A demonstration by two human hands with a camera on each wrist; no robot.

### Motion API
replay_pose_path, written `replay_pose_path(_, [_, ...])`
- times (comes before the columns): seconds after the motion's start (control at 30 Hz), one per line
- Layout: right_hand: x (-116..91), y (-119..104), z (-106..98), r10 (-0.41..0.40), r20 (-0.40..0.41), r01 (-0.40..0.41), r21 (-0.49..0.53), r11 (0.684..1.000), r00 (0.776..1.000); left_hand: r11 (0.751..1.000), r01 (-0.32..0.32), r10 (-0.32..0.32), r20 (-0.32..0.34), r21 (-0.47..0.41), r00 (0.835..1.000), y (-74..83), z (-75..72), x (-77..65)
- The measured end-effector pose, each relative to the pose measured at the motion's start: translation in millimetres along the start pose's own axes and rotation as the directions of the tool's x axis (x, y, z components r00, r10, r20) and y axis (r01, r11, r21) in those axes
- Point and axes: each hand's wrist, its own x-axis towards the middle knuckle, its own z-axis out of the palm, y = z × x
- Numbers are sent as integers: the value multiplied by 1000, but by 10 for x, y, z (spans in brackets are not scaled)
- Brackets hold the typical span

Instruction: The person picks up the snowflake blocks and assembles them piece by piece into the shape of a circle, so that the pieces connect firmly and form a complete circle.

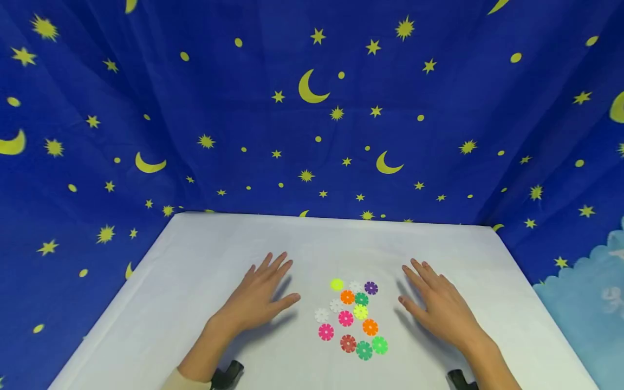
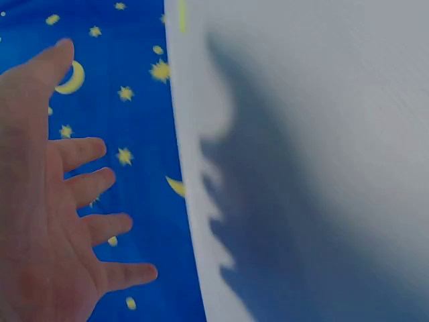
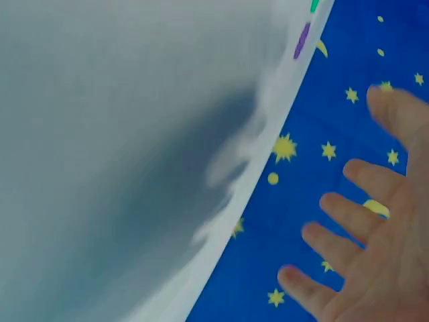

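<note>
Several flat notched plastic discs lie loosely grouped on the white table, among them a purple disc point(image 1: 371, 288), an orange disc point(image 1: 370, 327), a pink disc point(image 1: 326, 332), a red disc point(image 1: 348, 343) and a white disc point(image 1: 322, 315). To the left of the group, my left hand point(image 1: 258, 299) hovers above the tabletop with fingers spread, holding nothing. My right hand point(image 1: 440, 306) is on the other side, also raised with its fingers extended and nothing in it. Both wrist views show the spread fingers and a shadow cast on the table; the right one catches the purple disc point(image 3: 302, 41) edge-on.
The white-covered table point(image 1: 219, 238) reaches back to a blue curtain point(image 1: 253, 119) printed with yellow moons and stars, which also hangs along both sides. At the lower right the cloth has a light-blue cloud pattern point(image 1: 585, 314). Black wrist devices point(image 1: 228, 375) sit by both wrists.
</note>
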Motion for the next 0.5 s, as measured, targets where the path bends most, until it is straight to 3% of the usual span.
replay_pose_path(0.13, [102, -102, 34, -18, -13, 19, 85, 996, 1000, 993, -84, 81, -43, -87, 996, 166, 3, 159])
replay_pose_path(0.23, [195, -208, 86, -2, 13, 0, 146, 989, 1000, 986, -100, 97, -24, -132, 995, 239, 47, 224])
replay_pose_path(0.37, [313, -326, 160, 20, 63, -33, 217, 976, 998, 979, -89, 103, 64, -185, 993, 273, 149, 255])
replay_pose_path(0.5, [386, -378, 206, 96, 127, -133, 324, 937, 987, 948, -70, 133, 187, -310, 973, 310, 253, 304])
